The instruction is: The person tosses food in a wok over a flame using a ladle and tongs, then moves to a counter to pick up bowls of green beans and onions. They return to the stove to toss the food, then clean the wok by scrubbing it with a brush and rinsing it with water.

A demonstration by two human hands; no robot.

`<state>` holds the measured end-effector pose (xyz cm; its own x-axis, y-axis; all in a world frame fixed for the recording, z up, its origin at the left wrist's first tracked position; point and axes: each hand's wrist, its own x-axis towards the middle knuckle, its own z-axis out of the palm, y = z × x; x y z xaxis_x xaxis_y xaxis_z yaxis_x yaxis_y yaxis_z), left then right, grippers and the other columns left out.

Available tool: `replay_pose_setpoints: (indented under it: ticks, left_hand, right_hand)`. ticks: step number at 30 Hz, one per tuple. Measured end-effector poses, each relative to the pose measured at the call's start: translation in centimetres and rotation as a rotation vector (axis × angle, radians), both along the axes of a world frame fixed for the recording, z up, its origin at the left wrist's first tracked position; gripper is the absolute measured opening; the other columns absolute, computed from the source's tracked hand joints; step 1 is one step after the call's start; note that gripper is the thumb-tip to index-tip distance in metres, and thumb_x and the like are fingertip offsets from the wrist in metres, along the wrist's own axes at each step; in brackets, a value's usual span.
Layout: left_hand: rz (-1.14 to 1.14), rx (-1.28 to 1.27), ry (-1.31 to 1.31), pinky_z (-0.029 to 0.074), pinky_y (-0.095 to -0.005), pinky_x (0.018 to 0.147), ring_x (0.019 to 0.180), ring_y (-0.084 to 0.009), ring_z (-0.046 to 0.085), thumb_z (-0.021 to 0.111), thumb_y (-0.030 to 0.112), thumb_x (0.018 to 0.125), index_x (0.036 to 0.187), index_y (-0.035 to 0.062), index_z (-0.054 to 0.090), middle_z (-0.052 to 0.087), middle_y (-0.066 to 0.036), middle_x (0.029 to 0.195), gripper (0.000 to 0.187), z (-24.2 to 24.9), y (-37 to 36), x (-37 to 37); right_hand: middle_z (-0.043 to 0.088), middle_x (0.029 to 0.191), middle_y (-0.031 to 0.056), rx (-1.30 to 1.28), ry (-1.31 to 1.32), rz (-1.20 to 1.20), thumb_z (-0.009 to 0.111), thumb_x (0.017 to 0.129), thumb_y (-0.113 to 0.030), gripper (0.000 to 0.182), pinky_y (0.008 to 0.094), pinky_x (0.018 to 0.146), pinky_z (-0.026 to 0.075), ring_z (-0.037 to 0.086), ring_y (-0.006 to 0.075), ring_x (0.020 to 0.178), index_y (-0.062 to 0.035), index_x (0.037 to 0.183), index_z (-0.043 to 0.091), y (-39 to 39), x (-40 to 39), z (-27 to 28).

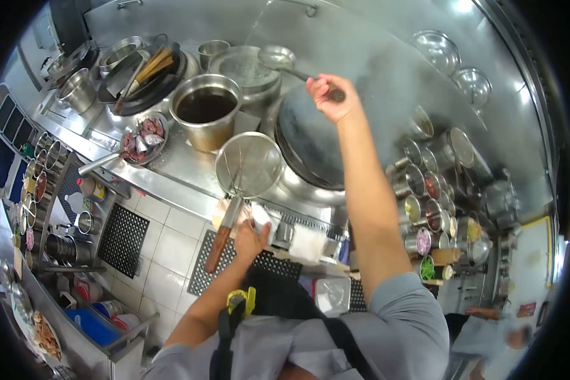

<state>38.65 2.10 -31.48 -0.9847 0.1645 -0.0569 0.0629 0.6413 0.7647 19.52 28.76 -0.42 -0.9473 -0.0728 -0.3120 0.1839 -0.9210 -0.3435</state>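
Observation:
My right hand [333, 98] is closed around the handle of a ladle [277, 58], raised beside the steaming wok [307, 136]. The ladle's round bowl is over a lidded pot [244, 66] at the back. Low at the front edge of the counter, my left hand [251, 240] has its fingers bent around a white cloth [259, 216]; part of the grip is hidden. Just left of that hand is the wooden handle of a mesh strainer [248, 164], which rests on the counter and sticks out past its edge.
A deep pot of dark liquid [206, 107] and a pan of fish pieces [144, 139] stand left of the strainer. Several ingredient containers [418, 183] line the right side. Another person [487, 335] is at lower right. Black mats [123, 237] lie on the tiled floor.

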Motion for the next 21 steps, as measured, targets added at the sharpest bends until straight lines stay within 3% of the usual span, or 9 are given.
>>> replay_pose_setpoints:
  ticks: [4,8,10,13,14,17,18,21]
  left_hand:
    - [0.064,-0.05,-0.149,0.05,-0.0424,0.083,0.098,-0.0366,0.064,0.072,0.059,0.074,0.113,-0.0026,0.056,0.065,-0.022,0.104,0.075,1.2,1.2,0.5]
    - [-0.054,-0.045,-0.321,0.049,-0.0407,0.088,0.103,-0.033,0.064,0.071,0.06,0.073,0.108,-0.0051,0.065,0.067,-0.024,0.106,0.074,3.7,1.4,-0.1]
    - [-0.046,-0.098,-0.298,0.048,-0.039,0.091,0.106,-0.0339,0.064,0.069,0.064,0.071,0.112,-0.0069,0.064,0.066,-0.026,0.108,0.082,2.5,1.3,-0.4]
    - [-0.047,0.054,-0.326,0.049,-0.0365,0.088,0.102,-0.0311,0.065,0.073,0.056,0.071,0.11,-0.0108,0.063,0.067,-0.026,0.106,0.077,0.9,1.2,-1.0]
    - [-0.053,0.116,-0.437,0.051,-0.0358,0.082,0.093,-0.0256,0.065,0.076,0.046,0.072,0.103,-0.0093,0.064,0.068,-0.019,0.098,0.065,0.9,1.1,-1.2]
    - [0.128,0.653,-0.626,0.052,-0.0351,0.075,0.085,-0.0205,0.064,0.077,0.036,0.074,0.104,-0.0066,0.061,0.067,-0.013,0.095,0.054,2.2,0.9,0.2]
    - [0.06,0.874,-0.679,0.053,-0.0364,0.075,0.086,-0.0219,0.065,0.074,0.028,0.079,0.115,-0.0046,0.056,0.066,-0.013,0.101,0.052,2.9,0.5,0.7]
    - [-0.015,1.208,-0.802,0.055,-0.0368,0.078,0.09,-0.0253,0.066,0.071,0.023,0.081,0.125,-0.0052,0.051,0.065,-0.016,0.108,0.055,4.9,-1.1,2.6]
  right_hand:
    - [0.048,0.104,0.0235,0.167,0.036,-0.063,0.055,0.085,0.005,0.02,0.0206,0.048,0.049,0.056,0.0142,0.062,0.0105,0.098,0.041,0.5,8.9,3.3]
    - [0.053,0.098,0.0212,0.265,-0.053,-0.056,0.058,0.083,0.004,0.016,0.0195,0.047,0.048,0.056,0.0133,0.062,0.009,0.092,0.045,1.6,16.8,3.4]
    - [0.055,0.092,0.0192,0.297,-0.133,-0.035,0.059,0.082,0.004,0.015,0.0193,0.046,0.047,0.056,0.0121,0.06,0.0074,0.089,0.046,2.0,20.3,3.0]
    - [0.057,0.088,0.0169,0.343,-0.195,0.01,0.06,0.082,0.003,0.013,0.0187,0.046,0.047,0.057,0.011,0.06,0.0071,0.087,0.048,3.5,24.2,1.1]
    - [0.059,0.087,0.0169,0.376,-0.202,0.007,0.06,0.082,0.002,0.011,0.0196,0.046,0.048,0.057,0.011,0.06,0.0041,0.087,0.05,3.6,25.4,0.7]
    - [0.06,0.087,0.0171,0.38,-0.204,0.028,0.06,0.083,0.002,0.009,0.0205,0.046,0.048,0.058,0.0115,0.059,0.0002,0.088,0.052,3.9,27.4,-0.1]
    - [0.06,0.087,0.0181,0.34,-0.207,0.047,0.062,0.081,0.002,0.015,0.0213,0.045,0.048,0.059,0.0122,0.06,-0.0032,0.092,0.052,4.5,27.4,-0.8]
    - [0.06,0.088,0.0182,0.333,-0.178,0.031,0.063,0.08,0.004,0.021,0.0215,0.045,0.048,0.059,0.013,0.059,-0.0044,0.095,0.05,4.8,26.4,-1.5]
